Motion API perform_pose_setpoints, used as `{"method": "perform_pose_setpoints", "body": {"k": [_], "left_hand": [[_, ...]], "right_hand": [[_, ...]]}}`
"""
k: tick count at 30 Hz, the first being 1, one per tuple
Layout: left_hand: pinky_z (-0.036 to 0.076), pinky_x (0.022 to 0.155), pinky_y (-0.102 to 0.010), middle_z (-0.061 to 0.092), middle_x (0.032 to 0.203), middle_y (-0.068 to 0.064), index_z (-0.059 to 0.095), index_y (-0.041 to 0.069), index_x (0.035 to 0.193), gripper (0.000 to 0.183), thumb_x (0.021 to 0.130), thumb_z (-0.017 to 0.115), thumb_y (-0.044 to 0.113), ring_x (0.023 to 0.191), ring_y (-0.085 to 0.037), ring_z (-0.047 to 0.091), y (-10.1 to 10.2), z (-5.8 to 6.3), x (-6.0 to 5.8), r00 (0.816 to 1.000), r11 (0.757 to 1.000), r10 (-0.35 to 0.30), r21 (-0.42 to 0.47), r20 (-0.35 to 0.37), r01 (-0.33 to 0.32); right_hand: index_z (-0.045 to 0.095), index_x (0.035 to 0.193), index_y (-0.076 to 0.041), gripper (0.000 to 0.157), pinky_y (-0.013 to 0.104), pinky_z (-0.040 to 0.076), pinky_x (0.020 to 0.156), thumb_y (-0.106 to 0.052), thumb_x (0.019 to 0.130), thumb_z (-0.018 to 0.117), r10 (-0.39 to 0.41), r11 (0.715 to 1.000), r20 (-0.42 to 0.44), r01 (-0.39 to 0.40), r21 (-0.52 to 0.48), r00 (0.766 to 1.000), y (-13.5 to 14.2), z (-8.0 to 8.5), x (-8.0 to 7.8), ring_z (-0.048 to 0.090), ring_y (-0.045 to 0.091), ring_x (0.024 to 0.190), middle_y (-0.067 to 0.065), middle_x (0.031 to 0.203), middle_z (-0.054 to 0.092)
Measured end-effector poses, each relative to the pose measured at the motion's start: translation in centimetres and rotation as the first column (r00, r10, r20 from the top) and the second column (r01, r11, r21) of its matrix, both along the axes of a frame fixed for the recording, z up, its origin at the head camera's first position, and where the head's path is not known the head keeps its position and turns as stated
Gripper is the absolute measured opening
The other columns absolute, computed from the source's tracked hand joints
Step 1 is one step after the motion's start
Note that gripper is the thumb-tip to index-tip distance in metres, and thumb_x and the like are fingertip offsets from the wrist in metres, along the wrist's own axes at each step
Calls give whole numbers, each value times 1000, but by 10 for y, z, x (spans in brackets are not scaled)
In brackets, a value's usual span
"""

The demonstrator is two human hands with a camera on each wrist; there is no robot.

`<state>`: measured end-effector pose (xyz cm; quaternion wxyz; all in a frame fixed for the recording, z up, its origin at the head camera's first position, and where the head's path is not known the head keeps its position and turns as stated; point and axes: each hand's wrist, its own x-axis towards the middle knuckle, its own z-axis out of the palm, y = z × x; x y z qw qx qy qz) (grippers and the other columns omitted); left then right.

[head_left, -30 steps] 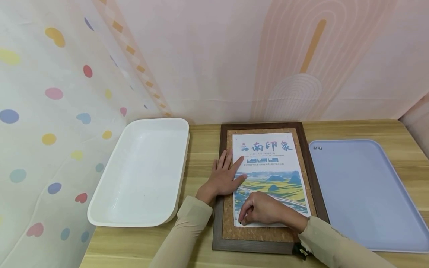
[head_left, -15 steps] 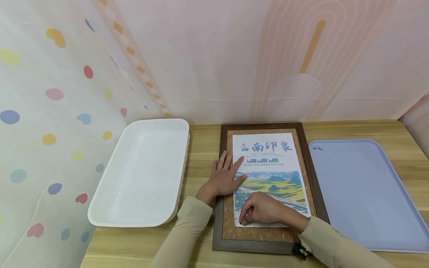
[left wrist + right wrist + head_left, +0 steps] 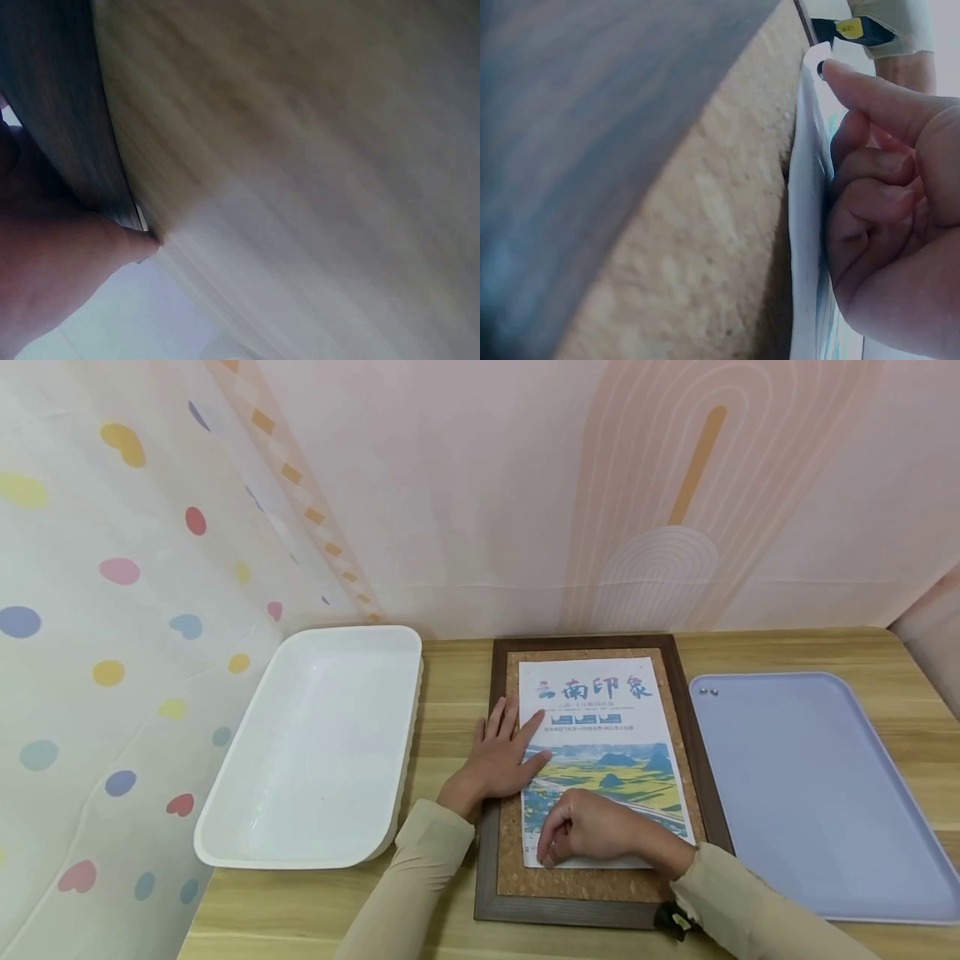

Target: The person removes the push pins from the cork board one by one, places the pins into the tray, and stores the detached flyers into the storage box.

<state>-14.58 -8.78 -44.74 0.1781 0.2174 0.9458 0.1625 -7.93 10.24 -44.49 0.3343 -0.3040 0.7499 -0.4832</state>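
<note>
Poster (image 3: 611, 777) with a printed landscape lies on the cork board (image 3: 581, 883), inside its dark frame (image 3: 570, 912), in the middle of the worktop (image 3: 453, 718). I judge that the step in hand is to fix its near left corner. The left hand (image 3: 497, 764) is flat, with fingers spread wide, over the frame and the left edge of the paper. The right hand (image 3: 596, 825) is narrow: its fingers are curled, and the tips seem to pinch a small dark pin (image 3: 820, 70) at this corner. The next move probably calls for a straight push with the paper held flat; seen from the right wrist, the paper seems slightly raised from the cork, so it could slip.

Around this, a patterned backdrop (image 3: 480, 485) closes the far side. The white tray (image 3: 322, 768) is on the left, apart from the board; the blue tray (image 3: 817, 777) is just beside it on the right. The right sleeve (image 3: 738, 889) and wrist cover the near right corner. Two round metal pieces (image 3: 703, 692) lie in the blue tray's far left corner.
</note>
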Motion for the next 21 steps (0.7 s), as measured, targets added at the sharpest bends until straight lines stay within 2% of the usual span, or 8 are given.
{"method": "perform_pose_setpoints", "body": {"k": [10,16,21], "left_hand": [[-3,120,-58,-13,166,-10,14,27,161,66,104,37,50,152,-29,-17,0,0,0,1000,1000,1,-2,1,-1],[-3,120,-58,-13,166,-10,14,27,161,65,104,37,50,152,-29,-17,0,0,0,1000,1000,3,5,7,-3],[-3,120,-58,-13,166,-10,13,27,161,66,104,36,51,152,-29,-17,0,0,0,1000,1000,4,3,4,-4]], "right_hand": [[79,86,-10,12,19,41,50,-3,89,70,2,999,50,0,-42,999,-1,2,-1,50,4,49,6,69,70],[79,87,-10,12,18,37,50,-3,90,69,22,998,23,-20,-56,999,1,1,-2,42,1,48,0,68,67],[78,88,-9,14,17,35,51,-1,91,67,31,998,20,-30,-62,999,2,0,-4,40,1,48,0,69,67]]}}
